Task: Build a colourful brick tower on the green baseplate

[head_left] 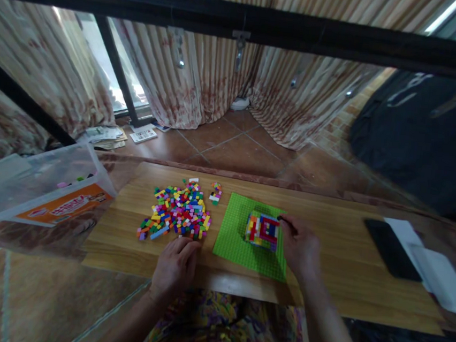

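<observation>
right hand [299, 248]: pinching dark piece [280, 218] at brick build [262, 231]; left hand [176, 265]: curled by brick pile [181, 212], grip unclear

The right hand [301, 249] hides part of the green baseplate [230, 227].

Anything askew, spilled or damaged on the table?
Only minor: the green baseplate sits slightly skewed to the table's edges, and a small brick cluster lies apart from the main pile. No damage visible.

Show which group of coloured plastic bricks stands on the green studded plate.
The assembled multicoloured brick block beside the right hand; the big loose pile and small cluster lie on the wooden table.
</observation>
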`<act>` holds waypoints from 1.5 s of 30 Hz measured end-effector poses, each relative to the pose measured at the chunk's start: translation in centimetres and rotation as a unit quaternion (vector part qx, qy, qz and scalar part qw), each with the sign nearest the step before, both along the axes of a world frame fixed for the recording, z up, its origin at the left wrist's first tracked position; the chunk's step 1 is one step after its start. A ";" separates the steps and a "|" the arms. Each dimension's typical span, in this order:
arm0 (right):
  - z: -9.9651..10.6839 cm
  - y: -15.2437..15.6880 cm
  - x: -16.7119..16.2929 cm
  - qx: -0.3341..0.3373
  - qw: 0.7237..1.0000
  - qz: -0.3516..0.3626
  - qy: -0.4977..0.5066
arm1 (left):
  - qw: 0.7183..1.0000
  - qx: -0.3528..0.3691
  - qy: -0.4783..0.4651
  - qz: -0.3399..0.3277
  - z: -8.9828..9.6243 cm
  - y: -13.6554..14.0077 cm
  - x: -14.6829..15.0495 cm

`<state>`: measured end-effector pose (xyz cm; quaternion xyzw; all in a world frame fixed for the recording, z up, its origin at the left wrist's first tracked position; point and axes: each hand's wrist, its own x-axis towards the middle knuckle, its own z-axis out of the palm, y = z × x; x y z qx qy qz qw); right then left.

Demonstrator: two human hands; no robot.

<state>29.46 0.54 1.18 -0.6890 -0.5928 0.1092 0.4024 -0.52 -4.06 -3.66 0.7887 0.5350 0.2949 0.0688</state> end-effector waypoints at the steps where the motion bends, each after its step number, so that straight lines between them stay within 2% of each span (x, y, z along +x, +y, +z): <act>1: -0.4 -0.2 1.0 -0.008 1.000 -0.017 -0.009 | 1.000 0.003 0.001 0.001 0.0 0.0 0.0; 4: -1.3 -0.3 2.7 -0.021 0.999 -0.029 -0.035 | 1.000 0.012 0.003 0.006 -0.1 0.1 0.0; 9: -2.4 0.3 2.9 -0.018 0.999 0.011 -0.036 | 1.000 0.023 0.003 -0.002 0.0 0.2 0.0; 18: -1.9 0.8 2.3 -0.017 0.998 0.048 -0.041 | 0.999 0.031 0.005 -0.005 -0.2 0.4 -0.2; 26: -1.5 -0.3 1.7 -0.021 0.999 -0.022 -0.021 | 1.000 0.024 0.003 -0.003 -0.2 0.3 -0.2; 31: -1.4 -1.8 0.6 -0.044 0.996 -0.047 -0.063 | 0.999 0.034 0.009 0.002 -0.2 0.3 -0.2; 38: -1.8 -1.9 -0.5 -0.050 0.993 -0.047 -0.095 | 0.999 0.042 0.010 0.001 -0.1 0.4 -0.1; 45: -1.5 -1.5 -0.6 -0.046 0.997 -0.049 -0.047 | 0.999 0.047 0.011 -0.004 -0.5 0.4 -0.4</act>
